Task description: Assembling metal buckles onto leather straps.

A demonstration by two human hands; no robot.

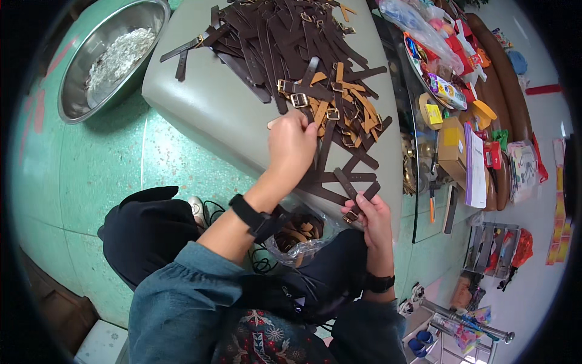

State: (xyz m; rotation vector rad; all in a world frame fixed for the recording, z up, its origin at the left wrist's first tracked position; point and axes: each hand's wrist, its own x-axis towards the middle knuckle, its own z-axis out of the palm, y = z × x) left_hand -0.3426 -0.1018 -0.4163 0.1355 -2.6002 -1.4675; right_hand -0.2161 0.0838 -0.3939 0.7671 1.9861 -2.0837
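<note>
A large pile of dark brown leather straps (267, 48) lies on a grey padded surface. Nearer to me are straps with tan undersides (364, 109) and gold-coloured buckles (333, 114). My left hand (293, 142) is closed over the pile's near edge. A pale tip pokes out beside its fingers, but what it grips is mostly hidden. Lower and to the right, my right hand (371, 219) pinches a short dark strap (347, 184) with a buckle (350, 215). Several loose straps (327, 189) lie between the hands.
A clear plastic bag (303, 242) of straps sits near my lap. A steel basin (76, 109) with whitish stuff stands at the left. A dark glass-topped table (418, 224) at the right holds a cardboard box (451, 145), papers and snacks. A brown sofa (515, 115) is behind it.
</note>
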